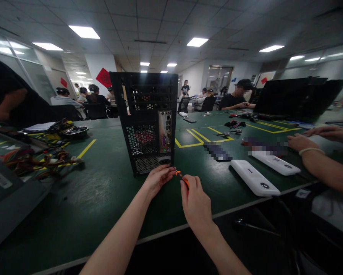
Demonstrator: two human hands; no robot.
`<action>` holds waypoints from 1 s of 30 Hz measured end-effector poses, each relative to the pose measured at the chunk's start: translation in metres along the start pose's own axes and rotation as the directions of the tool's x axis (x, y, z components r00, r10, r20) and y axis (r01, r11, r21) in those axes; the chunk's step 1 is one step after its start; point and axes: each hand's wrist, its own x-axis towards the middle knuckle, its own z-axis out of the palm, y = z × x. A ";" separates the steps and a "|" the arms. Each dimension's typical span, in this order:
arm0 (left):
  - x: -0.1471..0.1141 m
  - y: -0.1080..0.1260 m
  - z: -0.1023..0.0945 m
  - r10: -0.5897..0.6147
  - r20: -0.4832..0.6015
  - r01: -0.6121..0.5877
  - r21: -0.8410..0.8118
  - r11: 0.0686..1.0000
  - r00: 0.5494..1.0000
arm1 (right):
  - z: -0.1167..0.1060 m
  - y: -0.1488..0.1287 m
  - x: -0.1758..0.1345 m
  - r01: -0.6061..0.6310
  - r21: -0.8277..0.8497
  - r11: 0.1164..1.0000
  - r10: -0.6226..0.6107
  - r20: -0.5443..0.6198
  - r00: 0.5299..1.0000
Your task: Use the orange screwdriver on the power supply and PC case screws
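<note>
A black computer case (pixel 144 126) stands upright on the green table, its back panel with ports and honeycomb vents facing me. Close to its lower right corner, my right hand (pixel 196 198) is closed around the orange-and-black handle of a screwdriver (pixel 178 173). The thin shaft points up and left toward the case. My left hand (pixel 159 178) is in front of the power socket at the bottom of the case, its fingertips closed at the front part of the screwdriver. Whether the tip touches the case I cannot tell.
Left lie a grey metal case (pixel 13 202) and bundled cables (pixel 45 160). Right are two white devices (pixel 254 177), a blurred dark phone (pixel 217 151), tools (pixel 228 133) and black monitors (pixel 292 99). A co-worker's hands (pixel 306 143) rest at the right; other people sit behind.
</note>
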 end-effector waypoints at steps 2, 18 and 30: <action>0.000 -0.001 0.000 0.002 0.004 -0.002 0.007 1.000 1.000 | -0.002 0.004 -0.002 -0.008 0.020 1.000 0.007 0.015 1.000; 0.000 0.001 -0.001 -0.011 0.006 0.011 0.025 1.000 1.000 | -0.002 -0.008 0.000 -0.042 0.107 0.993 0.037 0.049 0.998; 0.000 0.000 -0.001 0.005 0.023 -0.006 0.037 0.999 1.000 | 0.008 -0.012 -0.008 0.149 -0.027 0.989 -0.146 0.090 0.985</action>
